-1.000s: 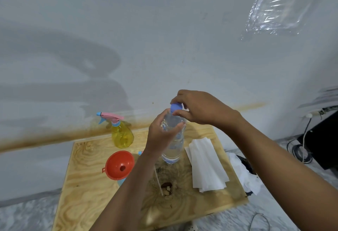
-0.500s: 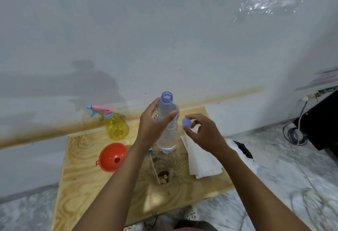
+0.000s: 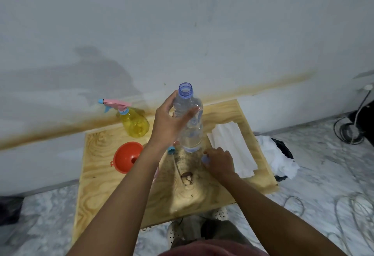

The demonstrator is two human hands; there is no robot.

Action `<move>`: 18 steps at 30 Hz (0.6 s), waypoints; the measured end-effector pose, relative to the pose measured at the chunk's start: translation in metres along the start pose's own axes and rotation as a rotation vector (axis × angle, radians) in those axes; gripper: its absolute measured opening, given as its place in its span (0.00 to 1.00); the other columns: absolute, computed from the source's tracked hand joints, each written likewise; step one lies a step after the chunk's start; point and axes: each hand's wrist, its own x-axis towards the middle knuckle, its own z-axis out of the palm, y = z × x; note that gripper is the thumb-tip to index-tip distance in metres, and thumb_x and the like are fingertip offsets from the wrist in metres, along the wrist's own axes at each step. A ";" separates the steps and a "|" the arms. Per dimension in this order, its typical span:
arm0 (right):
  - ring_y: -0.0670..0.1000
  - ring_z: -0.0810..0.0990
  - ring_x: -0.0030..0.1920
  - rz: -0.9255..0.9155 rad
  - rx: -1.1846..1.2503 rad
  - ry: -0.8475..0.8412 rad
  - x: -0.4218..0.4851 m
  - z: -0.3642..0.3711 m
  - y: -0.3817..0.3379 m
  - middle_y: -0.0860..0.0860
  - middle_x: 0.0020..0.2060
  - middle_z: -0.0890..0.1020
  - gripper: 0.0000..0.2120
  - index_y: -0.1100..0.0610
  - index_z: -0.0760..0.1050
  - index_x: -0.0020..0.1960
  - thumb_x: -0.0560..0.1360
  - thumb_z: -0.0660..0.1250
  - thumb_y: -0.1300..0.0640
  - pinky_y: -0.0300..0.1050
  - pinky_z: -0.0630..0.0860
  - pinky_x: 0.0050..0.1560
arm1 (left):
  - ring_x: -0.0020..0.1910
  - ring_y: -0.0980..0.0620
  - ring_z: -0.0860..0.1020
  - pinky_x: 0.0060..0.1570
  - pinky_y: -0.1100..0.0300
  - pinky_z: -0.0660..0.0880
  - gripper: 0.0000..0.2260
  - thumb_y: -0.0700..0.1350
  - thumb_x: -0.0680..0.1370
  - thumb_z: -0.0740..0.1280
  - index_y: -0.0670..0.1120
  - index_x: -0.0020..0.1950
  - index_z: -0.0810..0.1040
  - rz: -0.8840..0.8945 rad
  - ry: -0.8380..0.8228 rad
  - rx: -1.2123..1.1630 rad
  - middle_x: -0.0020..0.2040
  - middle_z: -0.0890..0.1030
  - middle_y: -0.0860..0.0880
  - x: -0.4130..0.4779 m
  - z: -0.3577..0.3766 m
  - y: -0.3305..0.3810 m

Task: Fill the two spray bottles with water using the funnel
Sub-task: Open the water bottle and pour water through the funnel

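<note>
Plywood table (image 3: 97, 174) set against a stained grey wall (image 3: 182, 33), viewed from above, with a marbled floor (image 3: 323, 174) around it. The left hand (image 3: 170, 124) wraps thumb and fingers round the shoulder of the clear water bottle (image 3: 191, 134). The bottle stands upright at the table's middle, base on the wood and mouth open. The high grip presumably steadies a tall, thin-walled vessel while the other hand is busy, and readies it for tipping.

The right hand (image 3: 219, 160) is low at the table surface, just right of the bottle's base, with its fingers curled round the small blue cap (image 3: 205, 159) (whether the cap already touches the wood cannot be told). Parking the cap close by would keep it findable.

The orange funnel (image 3: 126, 157) sits left of the left forearm, mouth upward, near but apart from the water bottle; what it stands on is hidden. The yellow spray bottle (image 3: 134, 123), sprayer head on, stands by the wall behind the funnel, clear of both hands. A blue collar (image 3: 171, 150) with a thin tube lies between the forearm and the bottle's base, probably a removed sprayer part. A second sprayer body is not plainly visible.

Folded paper towels (image 3: 230, 150) lie right of the right hand, within reach for spills. Stage judged: water source opened, pouring not yet begun.
</note>
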 end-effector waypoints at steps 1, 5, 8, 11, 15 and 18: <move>0.52 0.76 0.60 -0.007 -0.029 -0.007 0.000 0.000 0.001 0.49 0.58 0.82 0.15 0.50 0.77 0.62 0.79 0.61 0.50 0.48 0.67 0.57 | 0.60 0.55 0.81 0.60 0.52 0.79 0.28 0.57 0.69 0.77 0.49 0.65 0.78 -0.002 -0.003 -0.004 0.59 0.83 0.53 0.000 0.000 0.000; 0.53 0.76 0.60 -0.057 -0.069 -0.040 0.003 -0.003 0.007 0.49 0.57 0.81 0.16 0.50 0.78 0.62 0.77 0.63 0.48 0.48 0.67 0.57 | 0.59 0.56 0.81 0.59 0.54 0.79 0.24 0.53 0.71 0.77 0.50 0.65 0.79 0.001 -0.006 -0.011 0.59 0.83 0.54 -0.001 0.000 0.002; 0.54 0.77 0.60 -0.040 0.197 0.078 0.007 -0.022 0.010 0.51 0.59 0.81 0.22 0.51 0.76 0.65 0.74 0.68 0.44 0.50 0.71 0.59 | 0.58 0.59 0.80 0.54 0.66 0.77 0.24 0.50 0.71 0.77 0.49 0.65 0.78 0.004 -0.005 -0.028 0.59 0.83 0.55 -0.002 0.001 0.003; 0.48 0.75 0.64 -0.077 0.657 0.250 0.007 -0.061 0.003 0.48 0.65 0.77 0.30 0.50 0.71 0.70 0.73 0.71 0.40 0.47 0.76 0.59 | 0.58 0.64 0.79 0.53 0.72 0.75 0.25 0.50 0.71 0.77 0.50 0.67 0.77 0.002 -0.010 -0.019 0.60 0.82 0.56 -0.002 0.001 0.003; 0.40 0.69 0.69 -0.250 0.856 0.232 0.011 -0.104 -0.020 0.37 0.71 0.68 0.41 0.39 0.58 0.75 0.68 0.73 0.35 0.40 0.74 0.61 | 0.61 0.67 0.76 0.59 0.74 0.72 0.28 0.53 0.71 0.76 0.52 0.70 0.75 -0.010 -0.024 0.016 0.62 0.81 0.59 -0.002 0.000 0.006; 0.43 0.71 0.70 -0.340 0.900 0.223 0.025 -0.113 -0.035 0.39 0.72 0.69 0.41 0.42 0.61 0.75 0.67 0.76 0.40 0.48 0.74 0.66 | 0.65 0.66 0.74 0.68 0.60 0.70 0.26 0.53 0.72 0.76 0.55 0.69 0.75 -0.027 -0.074 0.080 0.64 0.79 0.61 0.000 -0.007 0.007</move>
